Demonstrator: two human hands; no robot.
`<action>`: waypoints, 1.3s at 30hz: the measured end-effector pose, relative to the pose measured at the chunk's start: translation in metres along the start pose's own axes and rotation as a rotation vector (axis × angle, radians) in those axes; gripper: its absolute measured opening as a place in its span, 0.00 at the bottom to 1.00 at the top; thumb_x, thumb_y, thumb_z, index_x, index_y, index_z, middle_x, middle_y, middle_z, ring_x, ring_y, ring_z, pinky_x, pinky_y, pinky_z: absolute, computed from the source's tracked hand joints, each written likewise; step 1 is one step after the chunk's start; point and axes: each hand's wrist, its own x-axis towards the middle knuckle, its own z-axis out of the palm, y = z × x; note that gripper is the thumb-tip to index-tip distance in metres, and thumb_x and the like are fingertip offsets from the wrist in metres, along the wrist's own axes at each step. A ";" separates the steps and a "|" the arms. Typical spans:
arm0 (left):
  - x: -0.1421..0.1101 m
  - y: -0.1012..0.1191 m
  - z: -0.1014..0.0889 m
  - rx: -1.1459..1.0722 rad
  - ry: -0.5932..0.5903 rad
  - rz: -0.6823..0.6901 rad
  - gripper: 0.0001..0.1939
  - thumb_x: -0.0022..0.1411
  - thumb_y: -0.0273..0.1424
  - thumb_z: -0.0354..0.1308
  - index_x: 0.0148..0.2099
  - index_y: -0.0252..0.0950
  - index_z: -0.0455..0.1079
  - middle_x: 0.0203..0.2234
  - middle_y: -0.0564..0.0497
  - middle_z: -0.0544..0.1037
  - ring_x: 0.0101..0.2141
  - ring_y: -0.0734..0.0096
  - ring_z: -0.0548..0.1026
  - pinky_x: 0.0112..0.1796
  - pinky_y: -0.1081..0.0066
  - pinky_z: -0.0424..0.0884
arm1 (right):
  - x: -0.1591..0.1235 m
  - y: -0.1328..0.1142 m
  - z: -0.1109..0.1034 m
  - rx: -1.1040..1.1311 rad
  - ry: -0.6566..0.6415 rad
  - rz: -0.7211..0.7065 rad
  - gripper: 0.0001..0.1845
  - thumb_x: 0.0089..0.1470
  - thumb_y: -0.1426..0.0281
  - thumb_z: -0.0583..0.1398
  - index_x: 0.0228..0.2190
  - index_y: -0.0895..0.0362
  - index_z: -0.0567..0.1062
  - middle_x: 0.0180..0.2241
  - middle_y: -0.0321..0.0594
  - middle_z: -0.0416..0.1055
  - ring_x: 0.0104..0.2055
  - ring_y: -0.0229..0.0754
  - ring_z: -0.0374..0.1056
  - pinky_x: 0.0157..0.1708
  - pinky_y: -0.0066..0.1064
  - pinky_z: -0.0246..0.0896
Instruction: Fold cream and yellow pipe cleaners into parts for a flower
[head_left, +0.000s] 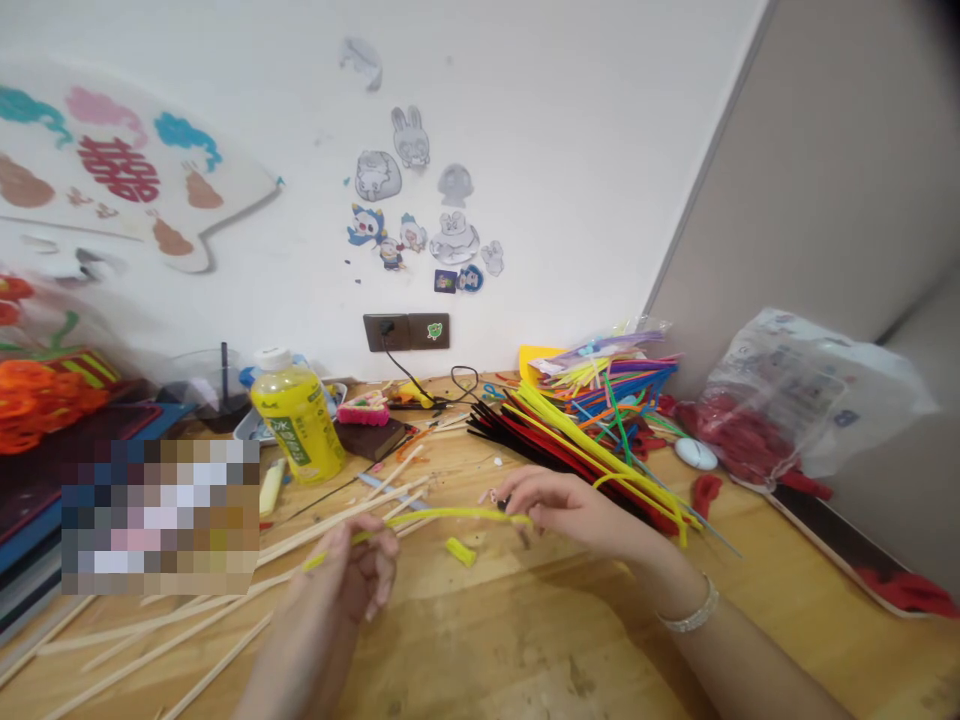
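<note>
The left hand (369, 565), fingers loosely curled, and the right hand (559, 508), fingertips pinched, hold a yellow stem (457, 513) between them above the surface (480, 640). A short yellow piece (460, 551) lies just below, toward six o'clock.

Count two hands (360, 570) of yours, with one bracelet (688, 612) between them. You hold one yellow stem (450, 513), and the desk (600, 650) has one short yellow piece (460, 551). You also have one bottle (300, 430), one cup (199, 385) with one straw (224, 365), one white oval thing (695, 453) and one clear bag (787, 390). On your wall (570, 180), count one board (244, 190), one plug (387, 327) and about eleven stickers (377, 176). Your piled stems (607, 435) and pale sticks (217, 660) are several each, overlapping too much for an exact number.
</note>
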 end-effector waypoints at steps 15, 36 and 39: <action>0.018 -0.011 -0.012 0.340 0.100 -0.086 0.17 0.48 0.46 0.58 0.28 0.37 0.69 0.13 0.59 0.66 0.15 0.75 0.61 0.16 0.77 0.58 | -0.005 0.010 -0.005 0.263 0.173 -0.116 0.20 0.42 0.53 0.63 0.25 0.59 0.73 0.17 0.35 0.67 0.20 0.36 0.62 0.23 0.28 0.59; -0.018 -0.035 0.003 0.445 -0.345 0.050 0.16 0.53 0.46 0.55 0.34 0.39 0.63 0.11 0.62 0.64 0.12 0.78 0.63 0.16 0.79 0.56 | -0.011 0.024 0.090 -0.784 0.000 -0.290 0.16 0.56 0.70 0.47 0.23 0.58 0.70 0.21 0.37 0.69 0.25 0.36 0.64 0.29 0.26 0.57; -0.018 -0.035 0.003 0.431 -0.352 0.050 0.17 0.54 0.47 0.53 0.34 0.38 0.65 0.12 0.61 0.65 0.13 0.78 0.63 0.17 0.78 0.58 | -0.012 0.020 0.093 -0.683 -0.047 -0.232 0.18 0.56 0.72 0.47 0.19 0.58 0.68 0.18 0.34 0.65 0.22 0.34 0.61 0.27 0.24 0.55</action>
